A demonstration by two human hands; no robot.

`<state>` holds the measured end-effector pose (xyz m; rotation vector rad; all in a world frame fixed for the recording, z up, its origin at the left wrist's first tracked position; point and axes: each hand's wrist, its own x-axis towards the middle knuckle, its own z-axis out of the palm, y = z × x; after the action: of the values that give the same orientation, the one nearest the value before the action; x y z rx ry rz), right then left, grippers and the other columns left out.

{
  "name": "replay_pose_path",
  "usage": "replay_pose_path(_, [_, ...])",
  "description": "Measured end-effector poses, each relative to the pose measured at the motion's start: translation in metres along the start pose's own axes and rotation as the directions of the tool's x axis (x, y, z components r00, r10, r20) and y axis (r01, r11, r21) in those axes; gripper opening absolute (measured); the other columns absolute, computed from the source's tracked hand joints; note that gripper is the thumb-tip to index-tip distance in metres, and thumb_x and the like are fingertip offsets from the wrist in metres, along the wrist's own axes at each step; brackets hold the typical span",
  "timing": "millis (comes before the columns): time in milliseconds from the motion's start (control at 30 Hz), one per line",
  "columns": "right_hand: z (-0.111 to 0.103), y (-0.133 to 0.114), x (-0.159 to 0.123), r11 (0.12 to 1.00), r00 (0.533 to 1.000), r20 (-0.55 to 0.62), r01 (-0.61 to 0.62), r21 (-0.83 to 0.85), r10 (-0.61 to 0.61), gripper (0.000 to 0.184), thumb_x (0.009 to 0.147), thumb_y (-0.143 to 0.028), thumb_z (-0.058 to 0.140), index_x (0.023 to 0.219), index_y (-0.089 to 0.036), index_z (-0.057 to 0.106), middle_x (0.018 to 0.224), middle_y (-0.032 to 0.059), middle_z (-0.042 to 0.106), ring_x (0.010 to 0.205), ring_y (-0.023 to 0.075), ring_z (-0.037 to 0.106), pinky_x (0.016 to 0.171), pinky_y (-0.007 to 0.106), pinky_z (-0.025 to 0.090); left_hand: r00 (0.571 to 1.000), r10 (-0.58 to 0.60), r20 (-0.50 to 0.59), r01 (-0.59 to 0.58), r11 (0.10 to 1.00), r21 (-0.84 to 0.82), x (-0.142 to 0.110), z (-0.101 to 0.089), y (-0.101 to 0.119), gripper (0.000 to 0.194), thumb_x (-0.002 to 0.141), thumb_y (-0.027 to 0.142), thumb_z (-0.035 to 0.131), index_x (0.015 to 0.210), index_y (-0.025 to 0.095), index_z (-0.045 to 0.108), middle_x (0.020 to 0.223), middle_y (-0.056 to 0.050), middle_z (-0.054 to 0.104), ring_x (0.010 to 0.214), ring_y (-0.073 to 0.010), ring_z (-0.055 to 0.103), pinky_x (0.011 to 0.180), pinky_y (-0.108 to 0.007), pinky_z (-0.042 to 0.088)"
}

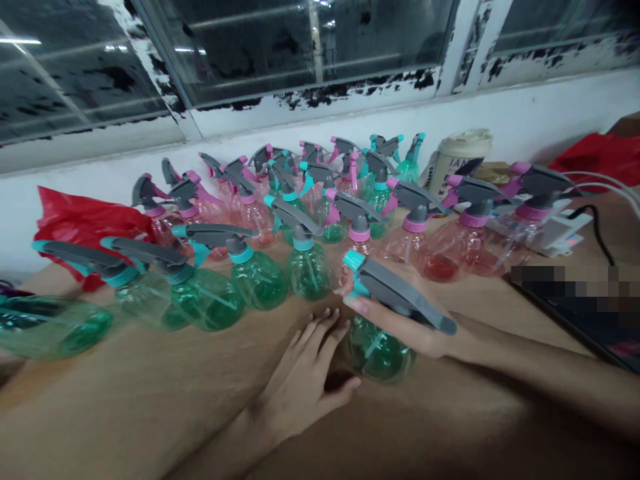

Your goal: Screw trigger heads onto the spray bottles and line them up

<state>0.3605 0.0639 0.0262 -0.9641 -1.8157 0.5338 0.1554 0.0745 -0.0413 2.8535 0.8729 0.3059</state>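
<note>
My right hand (400, 320) is closed around the neck of a green spray bottle (380, 357), just under its grey and teal trigger head. The bottle stands almost upright near the front of the table. To its left, my left hand (305, 383) lies palm down with the fingers stretched out and the thumb apart, holding nothing. Beyond my hands stands a row of green spray bottles, the closest one (309, 270) with a teal collar. Pink spray bottles with grey and pink heads, such as one at the right (445, 250), stand behind and beside them.
A red plastic bag (90, 227) lies at the left and another red bag (595, 160) at the far right. By the wall stands a coffee cup (457, 167). A dark flat device (565, 313) and a white box with a cable (560, 233) sit on the right.
</note>
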Motion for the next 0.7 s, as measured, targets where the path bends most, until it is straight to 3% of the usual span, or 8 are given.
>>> replay_pose_path(200, [0.002,-0.002,-0.001,0.998,0.999,-0.022,-0.022,0.064,0.024,0.009,0.082,-0.031,0.058,0.082,-0.022,0.055,0.074,0.0000,0.053,0.075,0.0163,0.056,0.067,0.031,0.047,0.997,0.000,-0.071,-0.002,1.000,-0.029,0.000,-0.002,0.002,0.078,0.079,0.043,0.060,0.142,0.015,0.022,0.137,-0.017,0.043,0.125,-0.0358,0.040,0.099,-0.054,0.036])
replay_pose_path(333, [0.002,-0.002,-0.002,0.998,0.999,-0.033,0.002,0.068,0.000,0.023,0.080,-0.037,0.062,0.096,-0.020,0.061,0.083,0.0015,0.062,0.071,0.0141,0.059,0.066,0.030,0.048,0.995,-0.008,-0.103,0.000,0.997,-0.075,0.001,-0.003,0.005,0.077,0.079,0.041,0.061,0.141,0.017,0.022,0.139,-0.016,0.041,0.127,-0.0349,0.038,0.101,-0.054,0.035])
replay_pose_path(433, [0.001,0.000,-0.002,0.997,1.000,-0.010,0.026,0.075,-0.025,0.029,0.079,-0.037,0.063,0.101,-0.019,0.063,0.089,0.0028,0.065,0.081,0.0158,0.062,0.072,0.030,0.048,0.992,-0.029,-0.121,0.015,0.992,-0.122,0.002,-0.002,0.008,0.078,0.078,0.039,0.063,0.140,0.019,0.021,0.138,-0.015,0.042,0.125,-0.0340,0.040,0.101,-0.054,0.035])
replay_pose_path(533, [0.001,0.001,-0.003,0.993,1.000,-0.012,0.027,0.111,-0.026,0.028,0.080,-0.039,0.063,0.101,-0.020,0.063,0.094,0.0040,0.066,0.089,0.0182,0.063,0.078,0.032,0.048,0.988,-0.063,-0.140,0.039,0.985,-0.168,0.002,-0.001,0.010,0.076,0.079,0.036,0.063,0.139,0.021,0.019,0.136,-0.014,0.043,0.124,-0.0322,0.041,0.102,-0.053,0.034])
replay_pose_path(700, [0.008,-0.001,-0.001,0.989,0.996,-0.044,0.077,0.126,-0.072,0.030,0.081,-0.048,0.059,0.092,-0.020,0.062,0.084,0.0017,0.063,0.079,0.0161,0.059,0.075,0.032,0.047,0.974,-0.129,-0.184,0.088,0.972,-0.219,-0.001,0.002,0.009,0.074,0.078,0.037,0.062,0.138,0.023,0.021,0.134,-0.014,0.043,0.126,-0.0332,0.040,0.102,-0.056,0.032])
